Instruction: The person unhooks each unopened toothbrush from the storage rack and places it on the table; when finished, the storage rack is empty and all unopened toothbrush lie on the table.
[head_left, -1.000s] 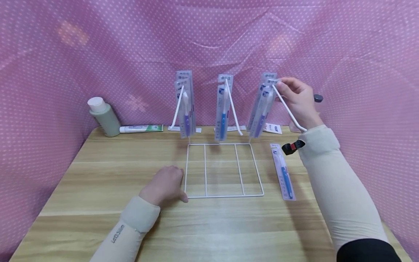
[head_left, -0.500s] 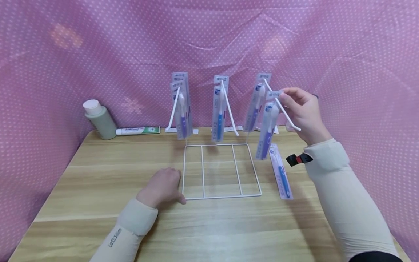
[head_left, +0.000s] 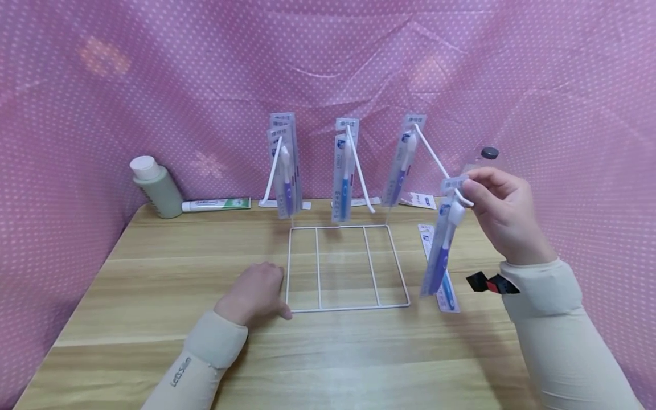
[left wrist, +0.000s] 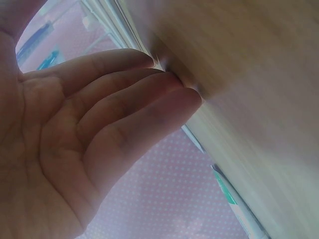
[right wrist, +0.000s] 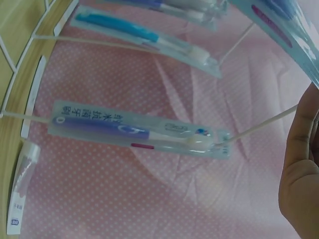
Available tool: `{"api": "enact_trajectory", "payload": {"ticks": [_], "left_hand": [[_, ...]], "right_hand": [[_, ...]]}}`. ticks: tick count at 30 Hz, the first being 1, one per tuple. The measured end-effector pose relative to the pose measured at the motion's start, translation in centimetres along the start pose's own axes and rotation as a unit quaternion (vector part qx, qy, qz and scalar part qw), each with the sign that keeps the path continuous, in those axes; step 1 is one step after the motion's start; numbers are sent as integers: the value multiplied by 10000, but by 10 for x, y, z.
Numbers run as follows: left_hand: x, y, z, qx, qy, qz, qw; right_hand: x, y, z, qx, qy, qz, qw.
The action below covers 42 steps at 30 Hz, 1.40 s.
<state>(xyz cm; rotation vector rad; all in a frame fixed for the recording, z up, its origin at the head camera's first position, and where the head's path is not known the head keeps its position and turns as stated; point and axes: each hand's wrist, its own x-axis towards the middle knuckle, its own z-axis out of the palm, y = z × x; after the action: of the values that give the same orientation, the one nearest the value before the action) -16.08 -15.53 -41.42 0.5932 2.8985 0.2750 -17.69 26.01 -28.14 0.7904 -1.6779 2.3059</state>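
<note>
My right hand (head_left: 507, 213) pinches the top of a packaged purple toothbrush (head_left: 441, 250) at the upturned tip of the right hook (head_left: 433, 151). In the right wrist view, part of this pack fills the top right corner beside the fingers (right wrist: 301, 134). Farther back on the same hook hangs another packaged purple toothbrush (head_left: 400, 171). My left hand (head_left: 253, 293) rests at the left front corner of the white wire rack (head_left: 348, 309). Its fingers (left wrist: 134, 114) are nearly straight, tips at the tabletop, thumb by the corner. A packaged blue toothbrush (head_left: 448, 296) lies on the table, partly hidden behind the held pack.
Packaged toothbrushes hang from the left hook (head_left: 271, 176) and middle hook (head_left: 361, 171). Along the table's back edge are a green bottle (head_left: 161, 191), a toothpaste tube (head_left: 217, 204), a small white packet (head_left: 419, 200) and a dark-capped bottle (head_left: 489, 152). A pink dotted curtain (head_left: 328, 68) surrounds the table.
My right hand has drawn the front purple toothbrush pack forward and down along the right hook to its tip, leaving another pack behind. My left hand stays at the rack's corner.
</note>
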Motion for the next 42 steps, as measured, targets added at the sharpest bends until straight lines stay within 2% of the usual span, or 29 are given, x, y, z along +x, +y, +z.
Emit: {"api": "enact_trajectory", "payload": {"ticks": [5, 11, 15, 19, 22, 25, 29, 33, 36, 42], "left_hand": [[-1, 2, -2, 39, -15, -10, 10000], [-3, 4, -4, 23, 38, 50, 10000], [-3, 3, -3, -13, 42, 72, 10000], [-2, 3, -2, -4, 36, 85, 10000], [-1, 2, -1, -7, 40, 99, 9999], [-1, 2, -1, 2, 41, 95, 9999], [-1, 2, -1, 51, -2, 63, 10000], [0, 2, -1, 60, -35, 66, 10000], [0, 1, -2, 63, -69, 49, 9999], [1, 2, -2, 56, -122, 12, 9999]], "right_hand": [[-15, -8, -1, 388, -140, -202, 9989], [-22, -18, 4, 321, -124, -443, 9984], [-23, -22, 0, 470, -28, -473, 9978], [-22, -22, -18, 704, 184, -252, 9970], [-20, -20, -36, 469, 528, 96, 9975], [-17, -16, -56, 155, 856, 655, 9941], [-11, -5, -84, -322, 1142, 1529, 9811], [-3, 14, -113, -1160, 1301, 2310, 9572], [5, 33, -132, -1604, 1235, 2793, 9386], [11, 85, -166, -1863, 885, 3668, 9072]]}}
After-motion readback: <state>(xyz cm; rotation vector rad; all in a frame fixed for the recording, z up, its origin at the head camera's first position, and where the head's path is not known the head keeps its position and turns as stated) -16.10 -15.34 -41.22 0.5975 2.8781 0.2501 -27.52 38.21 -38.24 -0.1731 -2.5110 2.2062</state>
